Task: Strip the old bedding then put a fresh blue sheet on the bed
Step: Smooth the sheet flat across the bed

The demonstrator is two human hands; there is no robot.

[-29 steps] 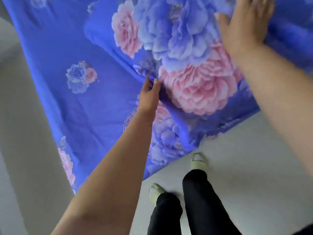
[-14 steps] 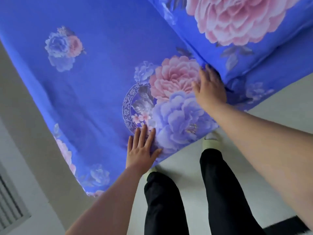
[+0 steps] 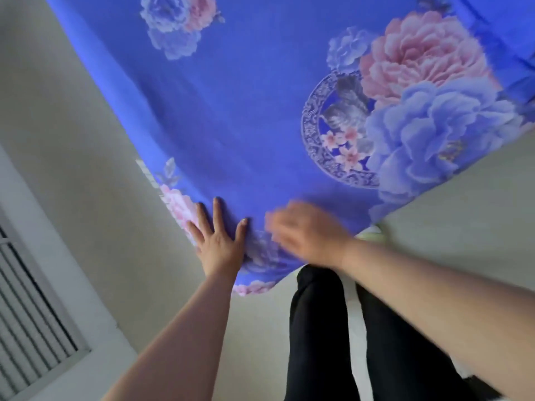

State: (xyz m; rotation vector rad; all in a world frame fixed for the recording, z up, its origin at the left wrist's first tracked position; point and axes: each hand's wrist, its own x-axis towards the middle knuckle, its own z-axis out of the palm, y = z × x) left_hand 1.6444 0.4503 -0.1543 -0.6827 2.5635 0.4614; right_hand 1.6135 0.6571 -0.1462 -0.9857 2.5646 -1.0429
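Smoothing looks the step in hand: sheet (image 3: pixel 246 117) covers the bed, left hand (image 3: pixel 217 241) pressing its corner, fingers spread; right hand (image 3: pixel 307 235) too blurred to tell. Next, probably tucking that corner under.

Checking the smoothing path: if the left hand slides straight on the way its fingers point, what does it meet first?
Only more blue sheet. The left hand lies flat near the corner, fingers pointing up the bed; nothing else shows in that line.
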